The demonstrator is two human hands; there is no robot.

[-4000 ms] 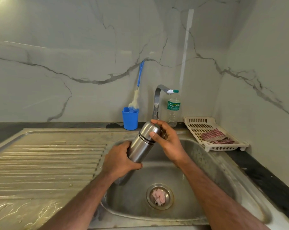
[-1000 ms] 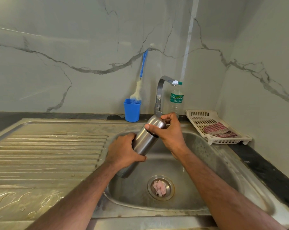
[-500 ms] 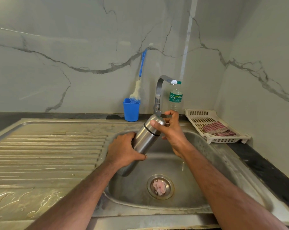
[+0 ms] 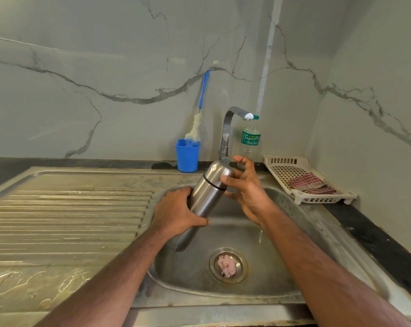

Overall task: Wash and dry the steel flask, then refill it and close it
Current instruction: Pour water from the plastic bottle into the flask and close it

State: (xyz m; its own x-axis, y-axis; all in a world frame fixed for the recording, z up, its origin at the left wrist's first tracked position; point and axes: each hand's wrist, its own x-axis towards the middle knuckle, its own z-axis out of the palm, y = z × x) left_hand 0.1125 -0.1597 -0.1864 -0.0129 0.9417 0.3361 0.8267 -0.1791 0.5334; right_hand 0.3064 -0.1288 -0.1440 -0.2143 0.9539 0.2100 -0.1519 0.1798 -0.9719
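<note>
— Marble wall (image 4: 105,67) behind, steel sink (image 4: 282,274) below with a ribbed drainboard (image 4: 70,220) on its left. Where is the flask?

— Over the basin. The flask (image 4: 205,199) is tilted, its cap (image 4: 219,172) up and far, near the base of the tap (image 4: 225,133), its bottom low and near.

— How do the hands lie?

— The left hand (image 4: 176,213) grips the flask's body, fingers wrapped round the far side and thumb across the near side. The right hand (image 4: 247,187) is at the cap with fingers loosely spread; its thumb touches the cap by the dark ring, the other fingers stand off to the right. Whether they touch the cap at all, I cannot tell.

— What lies round about?

— A pink wad (image 4: 227,265) sits in the drain. Far, against the wall, a blue cup (image 4: 187,156) holds a brush (image 4: 199,114) with a blue handle. A water bottle (image 4: 250,140) stands right of the tap. On the right counter a white tray (image 4: 282,161) carries a checked cloth (image 4: 310,184).
</note>
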